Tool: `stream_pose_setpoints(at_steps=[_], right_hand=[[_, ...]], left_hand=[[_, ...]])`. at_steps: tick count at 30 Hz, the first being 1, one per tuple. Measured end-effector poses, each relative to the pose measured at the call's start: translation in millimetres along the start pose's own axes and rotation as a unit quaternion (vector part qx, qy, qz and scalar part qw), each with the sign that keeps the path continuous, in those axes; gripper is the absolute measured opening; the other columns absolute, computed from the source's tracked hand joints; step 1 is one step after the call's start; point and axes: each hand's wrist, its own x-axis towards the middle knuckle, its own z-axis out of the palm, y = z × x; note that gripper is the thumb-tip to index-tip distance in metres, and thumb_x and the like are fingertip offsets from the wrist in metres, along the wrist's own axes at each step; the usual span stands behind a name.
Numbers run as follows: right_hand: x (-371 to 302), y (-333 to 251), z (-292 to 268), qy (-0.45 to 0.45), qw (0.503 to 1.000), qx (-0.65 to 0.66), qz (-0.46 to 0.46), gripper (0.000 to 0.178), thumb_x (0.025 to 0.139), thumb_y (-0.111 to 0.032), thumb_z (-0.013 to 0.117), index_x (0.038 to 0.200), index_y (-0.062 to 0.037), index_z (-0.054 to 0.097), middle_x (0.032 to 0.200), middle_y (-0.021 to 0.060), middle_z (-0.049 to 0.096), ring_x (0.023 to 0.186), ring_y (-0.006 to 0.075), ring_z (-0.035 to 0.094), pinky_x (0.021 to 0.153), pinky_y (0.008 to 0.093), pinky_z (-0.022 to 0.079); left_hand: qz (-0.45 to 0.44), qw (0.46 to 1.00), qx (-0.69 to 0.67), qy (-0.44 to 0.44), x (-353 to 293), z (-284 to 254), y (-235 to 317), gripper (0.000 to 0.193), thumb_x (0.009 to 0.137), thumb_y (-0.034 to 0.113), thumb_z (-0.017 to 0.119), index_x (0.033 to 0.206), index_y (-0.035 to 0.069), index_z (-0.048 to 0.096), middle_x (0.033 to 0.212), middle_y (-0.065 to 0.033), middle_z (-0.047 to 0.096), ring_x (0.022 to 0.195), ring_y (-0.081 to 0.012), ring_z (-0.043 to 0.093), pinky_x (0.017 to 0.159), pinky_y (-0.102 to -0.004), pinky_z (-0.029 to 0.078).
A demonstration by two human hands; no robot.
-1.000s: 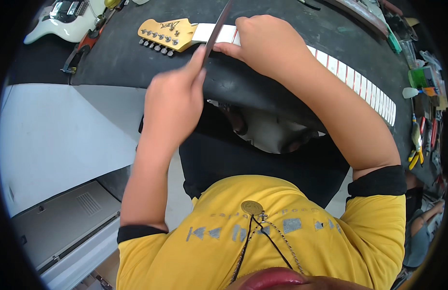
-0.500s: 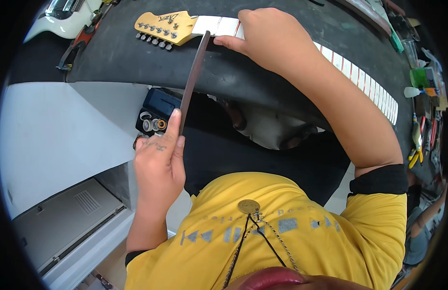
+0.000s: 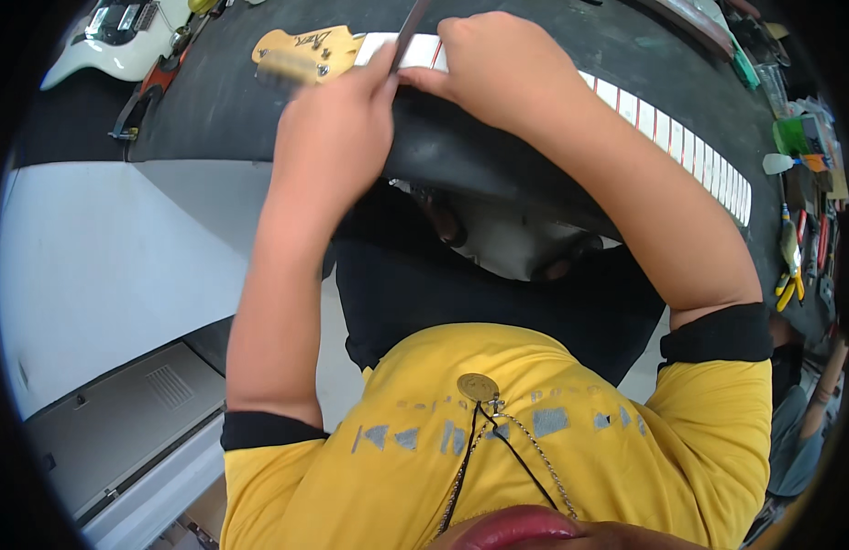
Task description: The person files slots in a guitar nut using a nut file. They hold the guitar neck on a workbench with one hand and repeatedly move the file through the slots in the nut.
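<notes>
A guitar neck (image 3: 672, 133) lies across the dark bench. Pale strips cover its fretboard, with reddish lines showing between them, and its wooden headstock (image 3: 328, 44) points left. My right hand (image 3: 502, 69) is closed around the neck near the headstock end, thumb along the near edge. In my closed left hand (image 3: 337, 128) is a narrow, flat metal file (image 3: 410, 29), held across the neck between the headstock and my right hand. The file's far end runs out of the picture's top. My left hand hides some of the tuners.
A white electric guitar (image 3: 122, 57) lies at the upper left beside a red and black clamp (image 3: 154, 90). On the right are yellow-handled pliers (image 3: 789, 286), a small white bottle (image 3: 778, 164) and other tools. Another person's arm (image 3: 823, 390) shows at the right edge.
My left hand has moved up and away from me with the file, which now reaches farther across the neck. My right hand keeps its hold. The tuners are blurred now.
</notes>
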Motion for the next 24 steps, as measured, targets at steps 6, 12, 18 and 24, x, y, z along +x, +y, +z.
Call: stream_pose_setpoints(at_steps=[6, 12, 18, 24], right_hand=[[-9, 14, 3, 0.01, 1.0, -0.018, 0.013, 0.069, 0.101, -0.068, 0.074, 0.099, 0.0007, 0.08, 0.09, 0.0223, 0.081, 0.091, 0.0415, 0.08, 0.083, 0.0509, 0.064], [-4, 2, 0, -0.009, 1.0, -0.011, 0.01, 0.068, 0.101, -0.067, 0.074, 0.101, 0.0006, 0.08, 0.093, 0.0223, 0.081, 0.094, 0.0401, 0.081, 0.085, 0.0508, 0.065], [-2, 11, 1, 0.025, 1.0, 0.003, 0.004, 0.059, 0.101, -0.058, 0.077, 0.09, -0.0003, 0.085, 0.083, 0.0207, 0.08, 0.084, 0.0399, 0.081, 0.08, 0.0487, 0.066], [-9, 1, -10, -0.012, 0.996, 0.087, 0.004, 0.066, 0.096, -0.062, 0.08, 0.108, 0.0036, 0.076, 0.099, 0.0247, 0.079, 0.096, 0.0445, 0.079, 0.087, 0.0547, 0.063]], left_hand=[[-0.015, 0.999, -0.019, -0.031, -78, -7, 1, 0.046, 0.108, 0.007, 0.069, 0.154, 0.01, 0.071, 0.082, -0.0214, 0.069, 0.073, -0.0401, 0.062, 0.078, -0.0425, 0.051], [-0.02, 1.0, -0.012, -0.018, -174, -36, -13, 0.051, 0.106, -0.001, 0.071, 0.156, 0.005, 0.069, 0.075, -0.0101, 0.062, 0.066, -0.024, 0.056, 0.076, -0.0339, 0.046], [-0.168, 0.976, -0.139, 0.006, -138, -45, -30, 0.056, 0.106, -0.002, 0.068, 0.161, 0.006, 0.065, 0.078, 0.0014, 0.054, 0.073, -0.008, 0.049, 0.07, -0.0258, 0.045], [-0.165, 0.98, -0.026, 0.111, -78, -76, -139, 0.057, 0.099, 0.003, 0.078, 0.155, 0.008, 0.07, 0.075, -0.0094, 0.058, 0.068, -0.0175, 0.052, 0.067, -0.0341, 0.049]])
